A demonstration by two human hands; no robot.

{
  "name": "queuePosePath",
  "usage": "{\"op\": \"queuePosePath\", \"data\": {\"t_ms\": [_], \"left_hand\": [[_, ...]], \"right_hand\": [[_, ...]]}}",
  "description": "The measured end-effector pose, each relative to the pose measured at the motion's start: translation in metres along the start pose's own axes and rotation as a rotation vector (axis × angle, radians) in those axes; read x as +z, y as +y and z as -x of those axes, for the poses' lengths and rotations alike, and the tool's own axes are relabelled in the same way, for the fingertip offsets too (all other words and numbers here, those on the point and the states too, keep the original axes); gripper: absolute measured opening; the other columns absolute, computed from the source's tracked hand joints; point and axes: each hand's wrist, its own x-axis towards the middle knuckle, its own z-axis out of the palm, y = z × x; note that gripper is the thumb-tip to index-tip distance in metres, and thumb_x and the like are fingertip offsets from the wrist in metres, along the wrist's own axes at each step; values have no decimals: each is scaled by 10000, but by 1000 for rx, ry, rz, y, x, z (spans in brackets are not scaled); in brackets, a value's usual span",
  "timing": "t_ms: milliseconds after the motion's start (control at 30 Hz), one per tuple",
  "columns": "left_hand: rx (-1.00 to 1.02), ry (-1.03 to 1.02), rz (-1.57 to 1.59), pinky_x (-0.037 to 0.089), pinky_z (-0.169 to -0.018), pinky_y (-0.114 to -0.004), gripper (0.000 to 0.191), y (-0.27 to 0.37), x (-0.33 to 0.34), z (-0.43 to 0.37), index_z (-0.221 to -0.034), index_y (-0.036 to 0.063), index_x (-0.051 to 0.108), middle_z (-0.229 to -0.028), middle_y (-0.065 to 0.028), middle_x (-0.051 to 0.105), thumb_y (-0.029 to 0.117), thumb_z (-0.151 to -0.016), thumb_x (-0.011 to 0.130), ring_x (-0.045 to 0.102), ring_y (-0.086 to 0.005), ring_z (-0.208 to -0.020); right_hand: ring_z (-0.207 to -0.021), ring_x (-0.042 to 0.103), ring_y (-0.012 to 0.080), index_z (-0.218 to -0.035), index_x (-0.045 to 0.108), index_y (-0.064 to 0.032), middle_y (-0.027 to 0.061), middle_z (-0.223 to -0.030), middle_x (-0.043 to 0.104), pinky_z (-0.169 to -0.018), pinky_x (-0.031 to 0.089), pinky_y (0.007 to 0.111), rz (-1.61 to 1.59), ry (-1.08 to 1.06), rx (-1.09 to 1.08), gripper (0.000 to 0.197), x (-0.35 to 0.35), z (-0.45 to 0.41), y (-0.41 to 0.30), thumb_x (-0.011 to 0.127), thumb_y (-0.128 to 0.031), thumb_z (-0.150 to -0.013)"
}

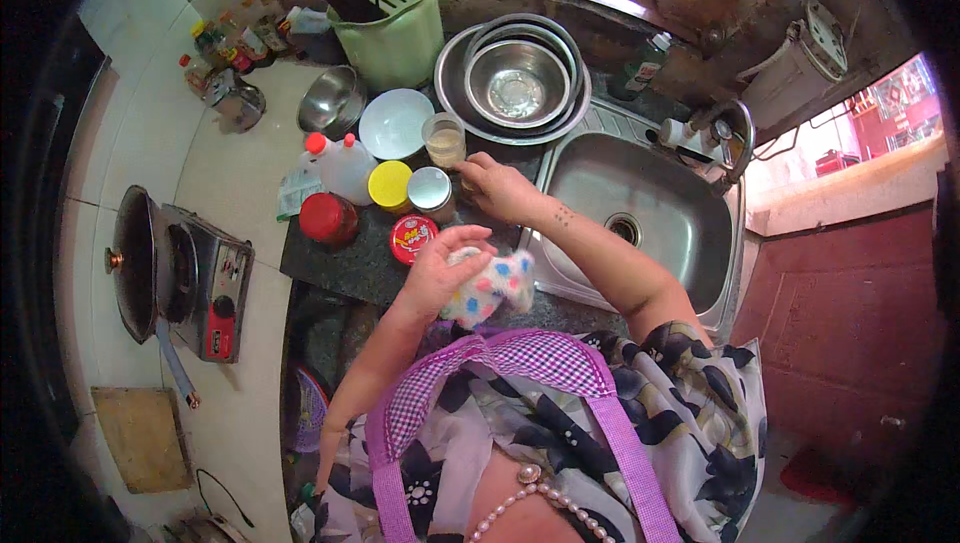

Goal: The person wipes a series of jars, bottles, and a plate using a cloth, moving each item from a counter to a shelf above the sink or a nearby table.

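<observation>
My left hand (448, 264) holds a fluffy white cloth (480, 299) with coloured dots, just in front of my apron. The cloth's far end hangs loose to the right. My right hand (501, 189) reaches over the counter, its fingertips at the lower side of a clear container (445, 139) of pale contents. Whether the fingers grip it cannot be made out. Close by stand a jar with a silver lid (430, 189), a yellow-lidded jar (390, 184) and a red-lidded jar (413, 238) bearing writing. Another red jar (328, 217) is farther left.
To the right is a steel sink (637, 190) with a tap (739, 141). Nested steel basins (517, 85), a white bowl (396, 124) and a green knife holder (394, 32) line the back. A wok (136, 265) rests at the left by a portable stove (217, 288).
</observation>
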Motion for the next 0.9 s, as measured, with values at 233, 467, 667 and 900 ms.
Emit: {"op": "queuePosePath", "data": {"t_ms": [233,467,667,900], "left_hand": [[241,2,165,413,-897,-287,324,20,8,9,-1138,36,522,-1133,-71,515,46,-820,579,509,-151,-1039],[645,121,-547,304,-984,-341,426,43,38,-30,-1173,79,506,-1221,-128,380,70,-764,622,374,-242,-1164],[629,241,-589,340,-958,-350,344,62,34,-43,-1090,45,543,-1207,-148,400,28,-753,615,424,-259,-1116],[514,117,-267,433,-832,-269,195,51,25,-68,-984,-10,565,-1012,-121,556,-91,-811,523,543,-190,-955]], "right_hand": [[-1092,514,239,-1288,419,-85,96,-1261,450,-888,444,352,-1097,-140,268,517,-43,69,-27,581,-319,-857],[-939,536,135,-1282,430,-105,50,-1105,554,-720,457,266,-1249,-4,504,551,-83,75,-50,602,-383,-839],[-1000,566,196,-1239,456,-63,99,-1134,551,-855,471,345,-1056,629,146,396,-228,-1,-3,511,-187,-867],[-1209,419,256,-1156,567,-103,130,-1233,484,-991,348,370,928,365,550,391,-350,-82,162,559,-265,-800]]}}
